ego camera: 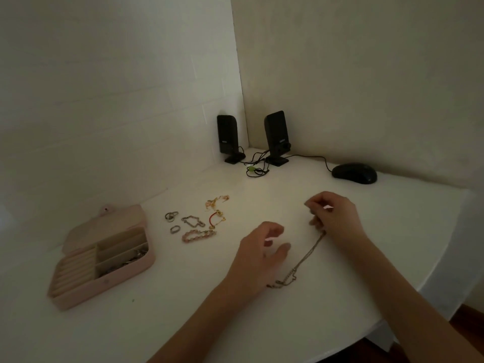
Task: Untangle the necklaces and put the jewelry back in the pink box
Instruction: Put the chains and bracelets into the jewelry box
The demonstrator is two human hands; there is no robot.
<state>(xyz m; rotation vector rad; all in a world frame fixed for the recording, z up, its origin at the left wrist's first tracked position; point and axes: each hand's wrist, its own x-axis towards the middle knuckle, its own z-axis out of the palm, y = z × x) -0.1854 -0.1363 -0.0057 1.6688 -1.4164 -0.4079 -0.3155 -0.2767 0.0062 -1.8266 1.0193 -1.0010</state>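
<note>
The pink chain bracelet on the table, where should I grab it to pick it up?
Pinch the pink chain bracelet at its right end, where the clasp seems to be, coming from above. It lies flat and stretched out on the white table, apart from the other pieces, so an end lifts cleanly and the rest should hang straight for the pink box.

Light is dim from my remote view. White table (183, 323) sits in a corner between two pale walls (104, 87); left wall shows faint tile lines. Two black speakers (227, 137) with tangled cables and a black mouse (354, 173) stand at the back. Reddish-brown floor (468, 326) shows lower right.
</note>
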